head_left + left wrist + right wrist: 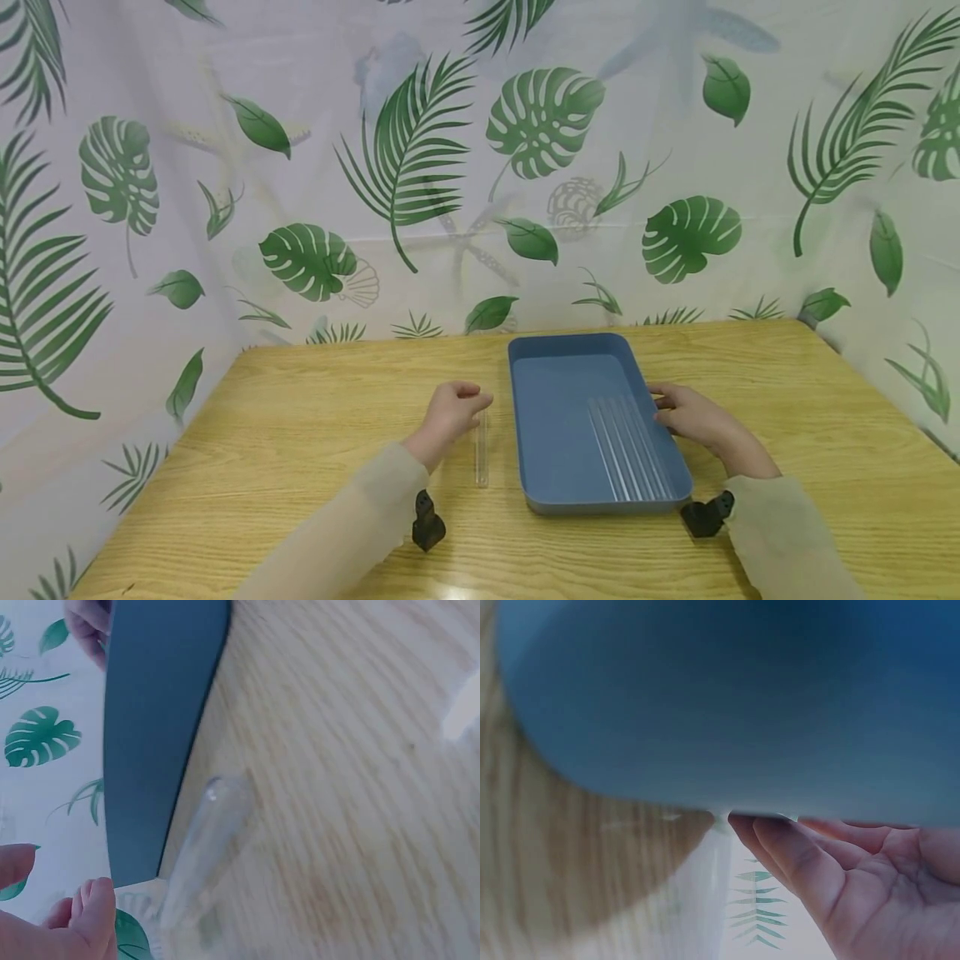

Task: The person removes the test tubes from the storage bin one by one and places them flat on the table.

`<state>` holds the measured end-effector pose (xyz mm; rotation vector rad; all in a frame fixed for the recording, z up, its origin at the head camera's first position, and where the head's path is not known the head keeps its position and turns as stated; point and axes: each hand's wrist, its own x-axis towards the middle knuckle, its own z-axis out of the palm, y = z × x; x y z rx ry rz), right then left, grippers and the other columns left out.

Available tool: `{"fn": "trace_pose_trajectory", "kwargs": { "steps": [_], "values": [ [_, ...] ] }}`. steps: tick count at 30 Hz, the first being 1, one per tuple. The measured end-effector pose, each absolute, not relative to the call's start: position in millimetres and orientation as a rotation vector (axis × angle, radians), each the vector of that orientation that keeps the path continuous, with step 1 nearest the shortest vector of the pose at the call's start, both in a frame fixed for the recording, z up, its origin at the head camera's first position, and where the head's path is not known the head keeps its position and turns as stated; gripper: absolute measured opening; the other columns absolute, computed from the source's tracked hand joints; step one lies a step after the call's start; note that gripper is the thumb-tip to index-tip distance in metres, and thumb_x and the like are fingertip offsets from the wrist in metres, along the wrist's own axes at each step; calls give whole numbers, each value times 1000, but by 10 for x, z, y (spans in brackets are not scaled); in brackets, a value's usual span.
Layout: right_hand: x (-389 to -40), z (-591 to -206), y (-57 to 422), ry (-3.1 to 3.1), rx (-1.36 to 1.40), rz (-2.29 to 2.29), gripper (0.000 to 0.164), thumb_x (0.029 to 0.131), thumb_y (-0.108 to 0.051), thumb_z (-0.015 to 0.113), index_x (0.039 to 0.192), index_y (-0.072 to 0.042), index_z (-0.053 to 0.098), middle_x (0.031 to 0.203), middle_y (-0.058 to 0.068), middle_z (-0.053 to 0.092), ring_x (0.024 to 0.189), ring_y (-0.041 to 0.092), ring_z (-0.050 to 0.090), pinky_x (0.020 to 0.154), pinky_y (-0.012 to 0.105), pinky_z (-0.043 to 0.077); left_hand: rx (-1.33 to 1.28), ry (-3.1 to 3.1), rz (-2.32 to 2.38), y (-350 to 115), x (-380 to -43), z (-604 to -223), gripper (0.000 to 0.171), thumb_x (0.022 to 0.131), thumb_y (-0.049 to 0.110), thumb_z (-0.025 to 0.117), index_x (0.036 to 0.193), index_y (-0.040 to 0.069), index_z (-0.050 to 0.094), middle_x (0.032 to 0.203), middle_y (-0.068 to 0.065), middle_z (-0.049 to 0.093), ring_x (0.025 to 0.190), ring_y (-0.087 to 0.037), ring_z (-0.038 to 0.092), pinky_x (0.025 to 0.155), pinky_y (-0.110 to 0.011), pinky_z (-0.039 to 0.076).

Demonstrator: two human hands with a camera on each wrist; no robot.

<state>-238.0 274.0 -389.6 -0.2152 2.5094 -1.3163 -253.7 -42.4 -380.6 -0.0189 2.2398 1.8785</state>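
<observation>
A clear narrow tube [482,454] lies on the table, left of a blue tray [551,425]. My left hand [452,414] hovers at the tube's far end. In the left wrist view, thumb and fingers [94,911] of that hand stand apart with nothing between them, and the tube [214,836] shows beside the tray wall [154,727]. Inside the tray, several similar clear tubes [633,450] lie side by side along the right. My right hand [697,419] touches the tray's right side; its fingers [795,859] reach up to the wall in the right wrist view.
The wooden table [322,408] runs back to a leaf-print cloth [450,192] hanging behind and at both sides. A black wrist camera [427,523] sits on the left wrist, another black camera [707,514] on the right.
</observation>
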Motion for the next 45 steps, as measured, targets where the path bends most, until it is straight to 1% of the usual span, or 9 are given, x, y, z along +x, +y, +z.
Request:
{"fn": "trace_pose_trajectory", "kwargs": {
  "steps": [3, 10, 14, 17, 23, 30, 38, 45],
  "values": [
    [-2387, -3897, 2738, 2509, -211, -1325, 50, 89, 5, 35, 133, 16, 15, 125, 39, 29, 111, 46, 38, 86, 50, 39, 2, 2182, 1916, -436, -2529, -3768, 42, 88, 11, 54, 123, -9, 41, 118, -20, 45, 110, -32, 46, 88, -38, 42],
    [-2395, -3898, 2744, 2523, -210, -1313, 50, 88, 5, 35, 132, 17, 15, 124, 39, 30, 110, 45, 39, 86, 50, 39, 64, 2048, 1975, -435, -2542, -3770, 44, 90, 10, 51, 127, -11, 36, 124, -24, 44, 113, -31, 45, 91, -36, 40],
    [-2391, -3896, 2750, 2522, -219, -1314, 49, 89, 5, 36, 132, 17, 15, 124, 39, 30, 110, 45, 39, 86, 50, 39, 75, 1989, 1997, -393, -2544, -3763, 44, 91, 11, 49, 128, -9, 36, 126, -24, 42, 114, -30, 44, 92, -35, 39],
    [-2388, -3896, 2752, 2511, -226, -1324, 49, 89, 5, 35, 133, 16, 15, 124, 39, 30, 110, 45, 40, 85, 50, 40, 82, 1957, 2010, -346, -2551, -3749, 44, 91, 11, 49, 128, -8, 36, 127, -24, 42, 115, -29, 44, 92, -35, 39],
    [-2375, -3888, 2737, 2503, -220, -1329, 49, 89, 5, 35, 133, 16, 15, 124, 39, 30, 110, 45, 40, 85, 50, 40, 103, 1922, 2014, -224, -2539, -3680, 45, 91, 11, 51, 127, -10, 37, 126, -23, 43, 114, -28, 45, 92, -33, 39],
    [-2384, -3893, 2741, 2511, -223, -1330, 49, 89, 6, 35, 132, 17, 16, 124, 39, 31, 109, 45, 41, 85, 50, 40, 141, 1893, 2013, -35, -2540, -3638, 47, 89, 11, 53, 127, -11, 37, 125, -23, 45, 113, -28, 46, 94, -37, 36],
    [-2388, -3904, 2752, 2500, -222, -1332, 49, 90, 5, 35, 132, 17, 15, 123, 39, 31, 107, 44, 43, 85, 50, 40, 78, 1961, 1962, 195, -2537, -3636, 44, 87, 15, 57, 122, -9, 45, 118, -17, 53, 105, -23, 53, 87, -32, 43],
    [-2386, -3912, 2743, 2509, -207, -1322, 49, 89, 6, 35, 132, 17, 16, 123, 39, 32, 107, 44, 43, 85, 50, 40, 37, 1978, 1929, 370, -2514, -3706, 47, 86, 16, 58, 122, -10, 42, 121, -18, 50, 106, -24, 53, 88, -34, 42]
  ]
}}
